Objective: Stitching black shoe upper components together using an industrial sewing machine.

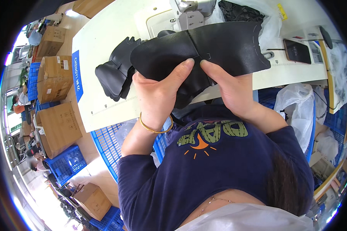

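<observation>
Both hands grip a large black leather piece (pixel 231 44) with a seam across its middle, held up over the sewing machine table. My left hand (pixel 162 88) has its thumb pressed on the leather just left of the seam, fingers hidden behind. On the seam's other side, my right hand (pixel 229 86) presses with its thumb; its fingers are also out of sight beneath. A darker fold of leather hangs below the hands. To the left on the table lies a stack of black leather pieces (pixel 114 73) with notched edges.
The sewing machine (pixel 191 17) stands behind the leather. Beyond it, a clear plastic bag holds black pieces (pixel 241 11). A dark phone (pixel 297 51) lies on the right of the white table (pixel 108 111). Blue crates (pixel 106 144) and cardboard boxes (pixel 58 125) stand at the left.
</observation>
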A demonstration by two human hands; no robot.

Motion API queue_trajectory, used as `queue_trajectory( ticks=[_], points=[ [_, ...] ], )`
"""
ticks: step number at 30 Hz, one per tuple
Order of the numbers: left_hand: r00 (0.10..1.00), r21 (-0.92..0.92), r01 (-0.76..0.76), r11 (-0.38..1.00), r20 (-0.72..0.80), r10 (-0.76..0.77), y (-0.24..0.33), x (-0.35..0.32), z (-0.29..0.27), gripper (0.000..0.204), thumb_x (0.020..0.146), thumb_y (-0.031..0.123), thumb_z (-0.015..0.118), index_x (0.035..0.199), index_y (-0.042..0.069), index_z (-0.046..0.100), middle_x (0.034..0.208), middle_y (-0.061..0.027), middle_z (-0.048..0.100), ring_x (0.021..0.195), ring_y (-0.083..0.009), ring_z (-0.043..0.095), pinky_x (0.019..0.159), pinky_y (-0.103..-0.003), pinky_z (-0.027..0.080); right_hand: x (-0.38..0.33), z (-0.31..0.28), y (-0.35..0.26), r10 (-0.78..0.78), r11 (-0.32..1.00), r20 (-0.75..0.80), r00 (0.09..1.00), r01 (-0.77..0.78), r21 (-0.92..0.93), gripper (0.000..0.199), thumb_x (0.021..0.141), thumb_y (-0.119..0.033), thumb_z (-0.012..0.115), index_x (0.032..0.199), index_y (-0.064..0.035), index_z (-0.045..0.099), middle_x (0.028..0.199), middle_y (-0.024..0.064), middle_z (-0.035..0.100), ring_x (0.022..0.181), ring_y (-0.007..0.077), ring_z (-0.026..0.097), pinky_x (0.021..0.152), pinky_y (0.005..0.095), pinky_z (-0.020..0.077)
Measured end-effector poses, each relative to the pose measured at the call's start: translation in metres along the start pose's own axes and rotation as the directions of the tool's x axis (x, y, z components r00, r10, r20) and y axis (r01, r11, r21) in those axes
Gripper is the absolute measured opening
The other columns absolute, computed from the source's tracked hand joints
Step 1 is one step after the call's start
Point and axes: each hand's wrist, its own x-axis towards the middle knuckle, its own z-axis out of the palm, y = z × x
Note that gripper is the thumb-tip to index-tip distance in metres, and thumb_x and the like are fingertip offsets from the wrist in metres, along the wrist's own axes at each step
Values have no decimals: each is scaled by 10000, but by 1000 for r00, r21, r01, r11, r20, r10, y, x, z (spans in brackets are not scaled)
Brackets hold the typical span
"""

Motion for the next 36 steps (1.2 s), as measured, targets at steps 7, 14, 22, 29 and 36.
queue_trajectory(
  ticks=[7, 14, 22, 29, 36],
  points=[
    [1000, 5, -10, 1000, 8, 10, -2, 2, 2, 185, 778, -33, 698, 956, 0, 659, 881, -40, 672, 802, -93, 609, 740, -228, 489, 0, 1, 0, 3, 1000, -33, 999, -3, -8, 240, 838, 55, 611, 1070, 1, 583, 984, 41, 624, 862, 100, 598, 762, 230, 490],
    [988, -238, 119, 964, -63, -138, 8, 2, 9, 143, 802, -9, 673, 944, 0, 657, 880, -25, 663, 809, -88, 602, 738, -233, 484, 3, 1, 0, -82, 996, -26, 996, 81, -38, 236, 832, 53, 619, 1060, 0, 589, 976, 35, 622, 846, 99, 595, 746, 224, 485],
    [999, -6, 2, 1000, 41, -2, -1, 4, 4, 178, 775, -37, 690, 946, -11, 650, 881, -38, 666, 787, -94, 608, 729, -236, 496, 3, 1, 1, -116, 987, -42, 992, 110, -115, 160, 842, 0, 634, 993, 11, 584, 895, 24, 607, 779, 77, 571, 669, 220, 473],
    [993, -121, 109, 987, 50, -103, 8, 7, 4, 184, 770, -33, 699, 948, -13, 654, 874, -55, 673, 778, -109, 621, 722, -239, 507, 4, -1, -5, -151, 978, 9, 989, 151, -142, 161, 853, -10, 630, 1006, 10, 587, 924, 33, 608, 802, 84, 574, 697, 221, 479],
    [991, -125, 134, 983, 38, -130, 28, 24, 2, 176, 765, -33, 696, 936, -26, 659, 865, -69, 678, 756, -121, 635, 699, -250, 521, 18, -4, -26, -88, 996, -92, 992, 84, -43, 129, 909, -88, 581, 1011, -9, 595, 828, 15, 612, 612, 53, 544, 478, 190, 423]
  ],
)
